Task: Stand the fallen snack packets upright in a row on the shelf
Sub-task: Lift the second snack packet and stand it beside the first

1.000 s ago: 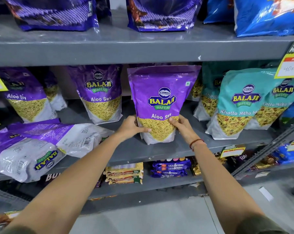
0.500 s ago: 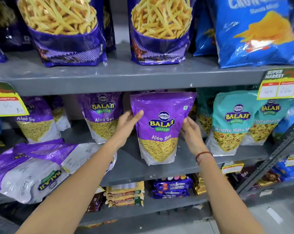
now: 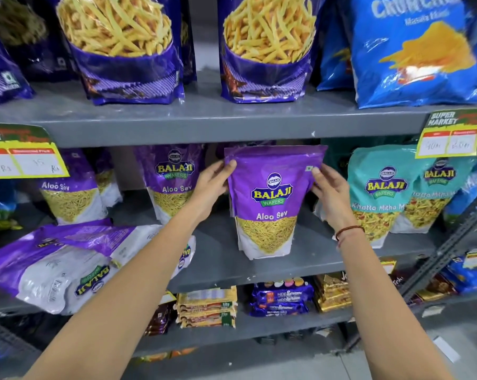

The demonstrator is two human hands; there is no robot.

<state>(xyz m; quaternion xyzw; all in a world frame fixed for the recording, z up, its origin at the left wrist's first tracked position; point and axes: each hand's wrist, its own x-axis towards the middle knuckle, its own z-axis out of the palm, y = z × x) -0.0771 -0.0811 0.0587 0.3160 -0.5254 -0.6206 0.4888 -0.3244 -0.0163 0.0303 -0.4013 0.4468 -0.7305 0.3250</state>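
A purple Aloo Sev packet [image 3: 270, 204] stands upright on the grey middle shelf [image 3: 220, 267]. My left hand [image 3: 209, 190] pinches its upper left edge and my right hand [image 3: 330, 196] pinches its upper right edge. Two fallen purple and white packets [image 3: 67, 264] lie flat on the shelf at the left, overhanging its front edge. Two more Aloo Sev packets, one [image 3: 174, 182] in the middle and one [image 3: 70, 196] at the left, stand upright further back.
Teal Khatta Mitha packets [image 3: 380, 193] stand right of my right hand. The shelf above holds purple stick-snack bags [image 3: 124, 48] and blue bags [image 3: 421, 48]. Yellow price tags [image 3: 451, 135] hang from its edge. Biscuit packs [image 3: 281, 297] lie on the shelf below.
Both hands slid up from the packet's bottom corners to its top corners. The packet stays upright. The view tilted upward.
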